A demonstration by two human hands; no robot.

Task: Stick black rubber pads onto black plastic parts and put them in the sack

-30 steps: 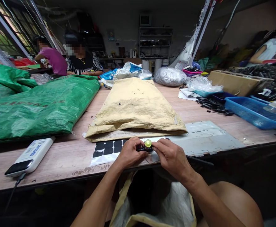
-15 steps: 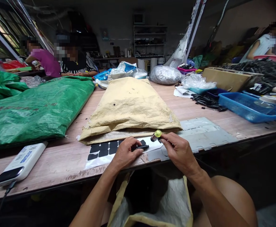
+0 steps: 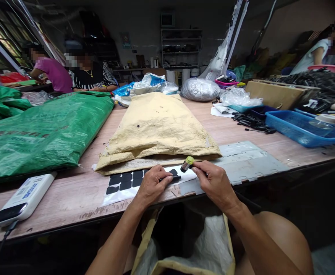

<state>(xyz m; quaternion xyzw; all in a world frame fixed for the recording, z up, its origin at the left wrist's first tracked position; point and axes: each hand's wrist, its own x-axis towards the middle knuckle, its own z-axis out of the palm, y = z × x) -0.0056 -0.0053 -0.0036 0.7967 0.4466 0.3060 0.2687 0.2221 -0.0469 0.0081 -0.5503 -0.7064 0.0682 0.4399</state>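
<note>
Near the table's front edge, my left hand (image 3: pixel 152 185) pinches a slim black stick-like piece (image 3: pixel 177 178) between thumb and fingers, its tip pointing right. My right hand (image 3: pixel 215 182) is closed on a small cylinder (image 3: pixel 186 164) with a yellow-green end and a dark and silvery body; its exact kind is unclear. The cylinder hangs tilted a little above the black piece, apart from it. Beneath my left hand lies a white sheet (image 3: pixel 114 198) carrying rows of black rounded stickers, partly covered by the hand.
A full cream sack (image 3: pixel 161 126) lies ahead, with a green sack (image 3: pixel 47 133) to its left. A white power bank (image 3: pixel 26 198) sits front left. An open sack (image 3: pixel 196 244) is at my lap. Blue tray (image 3: pixel 305 130) and black parts stand right. Several people sit around.
The cylinder in my right hand has shifted slightly left and tilted a little differently. My left hand keeps its pinch on the black piece, almost in place.
</note>
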